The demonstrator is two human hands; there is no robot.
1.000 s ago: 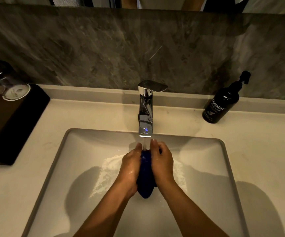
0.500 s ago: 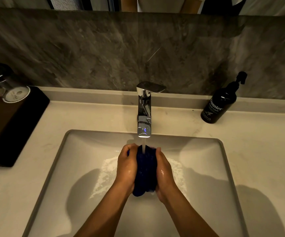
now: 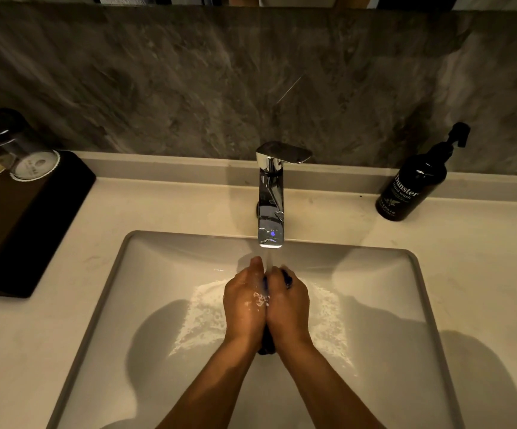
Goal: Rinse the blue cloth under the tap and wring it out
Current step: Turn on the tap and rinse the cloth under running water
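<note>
Evidently mid-rinse: left hand (image 3: 245, 308) and right hand (image 3: 288, 308) pressed together, fingers clamped on the blue cloth (image 3: 267, 346) (mostly hidden) under the tap (image 3: 270, 218), stream from twelve o'clock; wringing should follow.

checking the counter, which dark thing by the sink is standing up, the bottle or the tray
The black hand wash pump bottle, right of the tap. The dark tray on the left lies flat.
</note>
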